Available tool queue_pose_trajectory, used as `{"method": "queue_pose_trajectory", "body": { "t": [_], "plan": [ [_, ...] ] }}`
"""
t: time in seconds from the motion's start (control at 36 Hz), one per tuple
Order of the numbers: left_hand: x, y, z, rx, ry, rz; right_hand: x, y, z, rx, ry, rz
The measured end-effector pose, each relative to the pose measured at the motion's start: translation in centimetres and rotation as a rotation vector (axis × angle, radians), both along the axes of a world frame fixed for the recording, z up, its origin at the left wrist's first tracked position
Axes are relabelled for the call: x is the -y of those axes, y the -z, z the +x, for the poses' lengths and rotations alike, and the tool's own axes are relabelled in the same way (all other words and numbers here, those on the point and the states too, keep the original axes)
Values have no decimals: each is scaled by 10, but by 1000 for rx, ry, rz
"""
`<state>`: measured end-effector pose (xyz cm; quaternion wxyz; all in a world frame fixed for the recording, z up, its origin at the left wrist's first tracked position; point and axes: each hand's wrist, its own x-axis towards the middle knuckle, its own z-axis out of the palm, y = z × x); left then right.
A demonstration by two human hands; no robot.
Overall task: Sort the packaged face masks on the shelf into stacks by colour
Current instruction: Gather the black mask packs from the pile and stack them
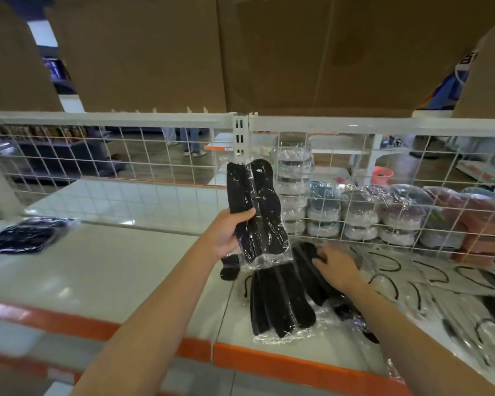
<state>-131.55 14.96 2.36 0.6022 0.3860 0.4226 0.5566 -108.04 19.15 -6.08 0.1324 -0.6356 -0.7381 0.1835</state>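
The left hand (pixel 226 232) grips a clear plastic pack of black masks (pixel 255 212) and holds it upright above the white shelf (pixel 103 270), fingers curled round its left edge. The right hand (pixel 337 270) lies palm down on another black pack (pixel 312 270) on the shelf, fingers bent over its far end; whether it grasps the pack or only rests on it cannot be told.

Just near of the raised pack, a third black pack (pixel 280 304) lies flat on the shelf, close to the orange front edge (pixel 269 358). To the right, a spread of clear packs with black ear loops (pixel 412 278) covers the shelf. At the far left, well apart from the hands, a small pile of dark blue packs (pixel 26 235) sits on the shelf.

Behind the white wire grid (pixel 126 155) at the back, on the right, stand stacks of wrapped goods (pixel 360 215). Brown cardboard boxes (pixel 297 52) sit on the level above.
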Motion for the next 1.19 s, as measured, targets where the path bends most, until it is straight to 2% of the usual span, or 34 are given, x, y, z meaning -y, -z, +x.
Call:
{"method": "queue_pose_trajectory", "body": {
  "t": [0.08,0.17,0.47,0.64,0.78,0.86,0.92,0.97,1.03,1.11,1.19],
  "plan": [
    [3,4,-2,-37,28,-10,11,33,7,220,28,-71],
    [4,8,-3,-44,39,-42,25,54,5,349,64,65],
    [-1,26,7,-105,41,-196,20,39,2,240,92,15],
    [-5,32,10,-137,26,-275,12,11,2,-38,166,-67],
    [-7,37,12,-144,-14,-310,4,-14,2,-166,206,21],
    [-10,40,13,-149,-13,-327,7,-16,-2,-115,145,31],
    [-11,41,14,-152,-7,-336,10,-3,-4,-10,95,-56],
    [-11,42,15,-160,0,-343,17,16,-7,186,68,-157],
    [-10,41,14,-162,4,-344,25,32,-9,369,48,-116],
    [-9,39,10,-143,9,-344,28,36,-12,315,67,14],
    [-8,39,6,-120,-8,-349,23,23,-10,119,158,28]
  ]
}}
